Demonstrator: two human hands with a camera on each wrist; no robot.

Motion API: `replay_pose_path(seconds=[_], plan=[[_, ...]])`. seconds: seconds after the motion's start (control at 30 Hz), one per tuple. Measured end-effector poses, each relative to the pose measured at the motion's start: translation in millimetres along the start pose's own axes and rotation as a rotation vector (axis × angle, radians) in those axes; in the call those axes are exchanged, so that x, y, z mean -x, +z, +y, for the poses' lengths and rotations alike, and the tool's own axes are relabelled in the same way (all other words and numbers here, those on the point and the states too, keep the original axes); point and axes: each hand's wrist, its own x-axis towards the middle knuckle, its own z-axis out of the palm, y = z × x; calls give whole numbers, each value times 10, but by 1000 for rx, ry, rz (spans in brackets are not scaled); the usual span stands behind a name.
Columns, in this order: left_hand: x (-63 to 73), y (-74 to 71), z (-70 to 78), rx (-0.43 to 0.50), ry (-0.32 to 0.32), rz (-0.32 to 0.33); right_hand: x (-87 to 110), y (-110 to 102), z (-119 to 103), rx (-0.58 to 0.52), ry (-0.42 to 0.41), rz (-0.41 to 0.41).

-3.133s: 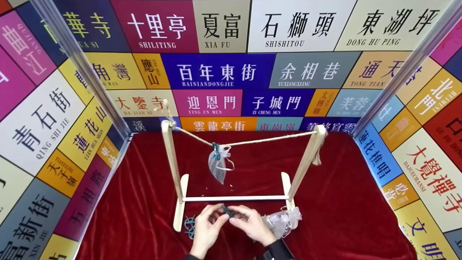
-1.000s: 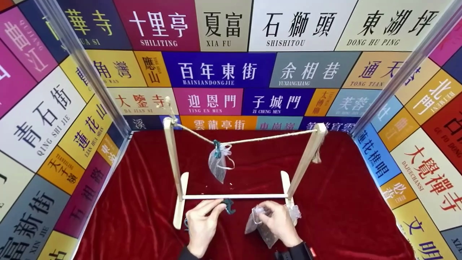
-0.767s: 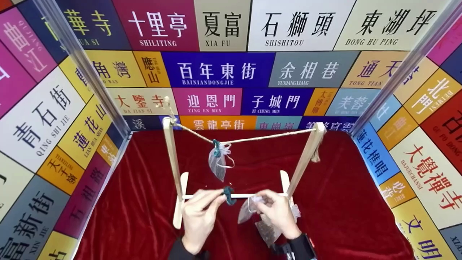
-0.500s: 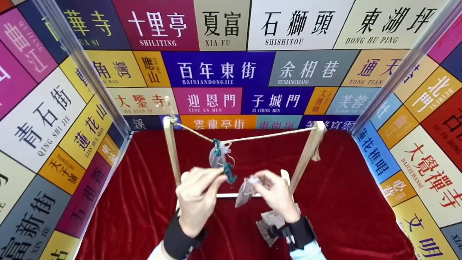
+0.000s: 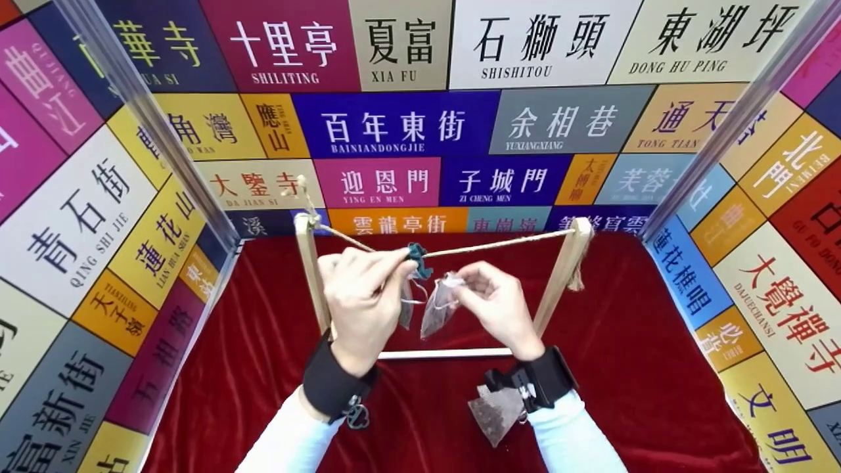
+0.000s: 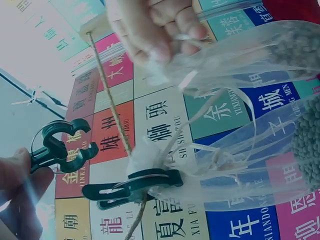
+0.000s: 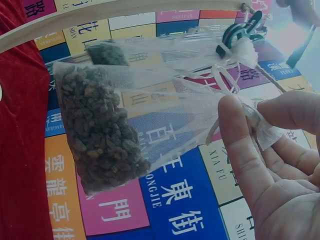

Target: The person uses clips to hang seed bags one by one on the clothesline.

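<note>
Pinching a dark green clip (image 6: 54, 150) by its handle end between the thumb and fingers of the left hand (image 5: 364, 295), with no slack in that grasp and the clip's mouth looking parted. Gripping the gathered neck of a mesh bag (image 7: 102, 132) between thumb and forefinger of the right hand (image 5: 496, 302), with the remaining fingers loosely bent. Holding clip and bag apart, near the middle of the head frame, close to a rope (image 5: 499, 244). Apparently at the stage of bringing this bag up for hanging. Calling next, by the look of it, for laying the neck against the rope and closing the clip over both. Having to keep clear of a hung bag (image 6: 310, 145) and its fastened clip (image 6: 135, 190), close beside at mid-frame, with some risk of snagging loose drawstrings. Seeing, farther out, a wooden frame (image 5: 562, 286) with posts left and right of centre, another filled bag (image 5: 499, 417) below centre right, partly hidden by the right wristband (image 5: 548, 381), and red cloth (image 5: 657, 368) beneath. Facing lettered wall panels (image 5: 394, 125) across the top.
</note>
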Motion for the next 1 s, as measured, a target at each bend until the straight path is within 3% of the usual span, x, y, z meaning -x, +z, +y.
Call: replay_pose_path(seconds=[0.23, 0.6, 0.83, 1.0], plan=[[4, 97, -62, -96, -14, -14, -85, -15, -6, 13, -51, 10], [75, 180, -123, -144, -53, -80, -115, 15, 8, 14, -88, 53], [92, 200, -130, -151, -68, -97, -207, 84, -76, -57, -125, 118], [97, 218, -124, -155, -77, -92, -265, 139, -139, -100, -167, 118]])
